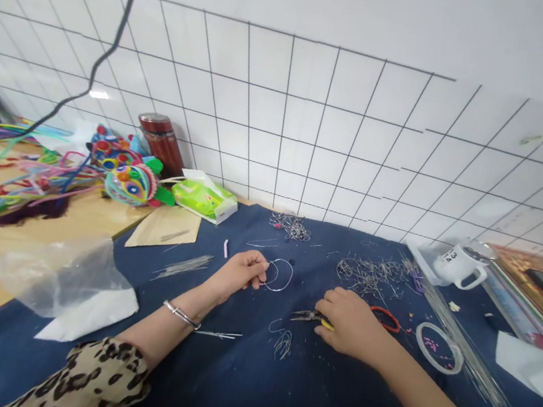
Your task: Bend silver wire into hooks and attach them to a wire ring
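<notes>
Wire ring (291,278) at the centre of the frame: my left hand (246,270) has it pinched between thumb and fingertips at its left edge, the rest standing out to the right of them. I think I grip just that edge so the loop stays open and in plain view.

Right of centre, my right hand (343,318) is closed around the pliers (305,315), their nose pointing left, near the ring but well apart from it; that angle probably lets the tip work beside my other fingers. How tightly I squeeze the handles I cannot tell, as my palm hides them.

The bent wires (282,344) lie just below the pliers' nose, the straight wires (186,267) left of centre, and the bead dish (460,358) at lower right, all seemingly laid about me for easy reach on the dark cloth (324,406).
</notes>
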Motion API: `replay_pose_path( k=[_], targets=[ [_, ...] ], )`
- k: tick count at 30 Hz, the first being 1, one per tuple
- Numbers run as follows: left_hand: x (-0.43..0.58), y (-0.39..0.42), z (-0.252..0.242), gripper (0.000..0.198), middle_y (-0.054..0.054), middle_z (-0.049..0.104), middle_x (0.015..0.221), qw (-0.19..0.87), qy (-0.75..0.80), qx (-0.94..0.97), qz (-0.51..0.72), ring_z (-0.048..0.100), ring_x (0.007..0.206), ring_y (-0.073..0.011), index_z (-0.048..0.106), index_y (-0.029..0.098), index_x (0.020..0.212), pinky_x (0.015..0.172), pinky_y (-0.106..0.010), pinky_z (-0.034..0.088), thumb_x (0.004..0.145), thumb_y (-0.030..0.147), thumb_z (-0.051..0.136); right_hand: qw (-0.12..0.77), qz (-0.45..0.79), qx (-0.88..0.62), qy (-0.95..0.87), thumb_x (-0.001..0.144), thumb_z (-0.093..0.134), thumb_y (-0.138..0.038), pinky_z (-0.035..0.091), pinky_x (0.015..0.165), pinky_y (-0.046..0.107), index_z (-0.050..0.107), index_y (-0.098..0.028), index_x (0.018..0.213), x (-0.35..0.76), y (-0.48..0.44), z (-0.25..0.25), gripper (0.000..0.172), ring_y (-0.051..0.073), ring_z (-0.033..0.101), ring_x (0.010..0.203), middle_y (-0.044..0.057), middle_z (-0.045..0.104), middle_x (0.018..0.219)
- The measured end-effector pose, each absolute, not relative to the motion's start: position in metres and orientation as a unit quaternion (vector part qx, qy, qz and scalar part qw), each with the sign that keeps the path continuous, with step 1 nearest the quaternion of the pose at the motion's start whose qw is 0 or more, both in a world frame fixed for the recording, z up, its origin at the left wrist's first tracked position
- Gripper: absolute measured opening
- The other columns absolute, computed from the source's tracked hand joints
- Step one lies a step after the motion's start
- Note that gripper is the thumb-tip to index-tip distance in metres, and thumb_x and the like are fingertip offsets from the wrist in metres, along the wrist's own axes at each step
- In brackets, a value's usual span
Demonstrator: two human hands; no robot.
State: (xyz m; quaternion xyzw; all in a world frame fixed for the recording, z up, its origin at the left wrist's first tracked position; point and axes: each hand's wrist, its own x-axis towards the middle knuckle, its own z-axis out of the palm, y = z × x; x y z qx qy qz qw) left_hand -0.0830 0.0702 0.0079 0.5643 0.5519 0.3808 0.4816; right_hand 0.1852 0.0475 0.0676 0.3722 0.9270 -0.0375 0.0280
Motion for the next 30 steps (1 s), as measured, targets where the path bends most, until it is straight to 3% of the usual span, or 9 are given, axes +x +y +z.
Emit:
replay_pose_path(
  k=[7,11,15,24,30],
  targets=[
    [-0.073,0.058,0.019,0.022,0.002,0.057,0.055,0.449,0.534,0.631,0.339,0.053,0.050,-0.0104,0.054,0.016,0.075,0.048,-0.019,0.034,0.080,0.037,0.048,-0.187,-0.317,0.498,0.785,0.084,0.043,-0.039,0.035,0.061,0.023,0.051,-0.019,0.082,0.188,0.041,0.050,0.022,0.012,0.047,0.067,-0.001,0.052,0.074],
    [-0.054,0.042,0.029,0.018,0.003,0.057,0.057,0.431,0.491,0.695,0.300,0.056,0.055,-0.0110,0.055,0.017,0.073,0.059,-0.022,0.039,0.080,0.030,0.047,-0.290,-0.398,0.527,0.693,0.082,0.046,-0.038,0.036,0.060,0.023,0.050,-0.018,0.080,0.180,0.038,0.035,0.021,0.011,0.045,0.065,-0.002,0.049,0.071],
    [-0.037,0.029,0.040,0.016,0.003,0.058,0.063,0.453,0.467,0.706,0.278,0.057,0.056,-0.0112,0.054,0.017,0.075,0.058,-0.022,0.040,0.081,0.028,0.045,-0.319,-0.418,0.510,0.681,0.079,0.050,-0.034,0.036,0.063,0.023,0.053,-0.019,0.087,0.174,0.034,0.033,0.018,0.011,0.044,0.066,-0.003,0.048,0.072],
    [-0.011,0.016,0.042,0.017,0.002,0.056,0.064,0.471,0.491,0.646,0.347,0.053,0.061,-0.0119,0.051,0.017,0.070,0.059,-0.023,0.039,0.081,0.029,0.047,-0.340,-0.439,0.447,0.701,0.083,0.048,-0.031,0.033,0.060,0.021,0.053,-0.018,0.077,0.179,0.023,0.026,0.016,0.009,0.039,0.061,-0.004,0.042,0.065],
    [0.009,0.005,0.025,0.027,0.005,0.044,0.052,0.611,0.450,0.488,0.431,0.042,0.050,-0.0088,0.043,0.017,0.069,0.053,-0.021,0.034,0.084,0.039,0.045,-0.342,-0.449,0.445,0.695,0.084,0.046,-0.032,0.032,0.058,0.021,0.052,-0.017,0.077,0.177,0.021,0.015,0.017,0.009,0.038,0.061,-0.004,0.042,0.066]
  ],
)
